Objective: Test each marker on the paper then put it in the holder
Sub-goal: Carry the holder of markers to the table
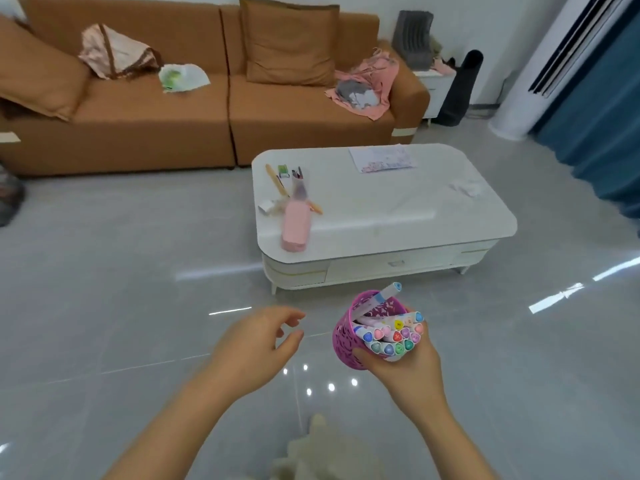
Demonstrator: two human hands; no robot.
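Note:
My right hand (403,367) grips a pink perforated holder (346,336), tilted toward me and full of several markers (393,336) with coloured caps. One marker (384,294) sticks out above the rim. My left hand (258,341) hovers just left of the holder with relaxed, slightly bent fingers and holds nothing. A sheet of paper (382,159) with coloured marks lies at the far side of the white coffee table (398,216).
On the table's left end stand a pink bottle-shaped case (294,226), sticks and small items (282,178); a crumpled tissue (465,188) lies at its right. An orange sofa (207,105) sits behind. Glossy grey floor surrounds me; blue curtain at right.

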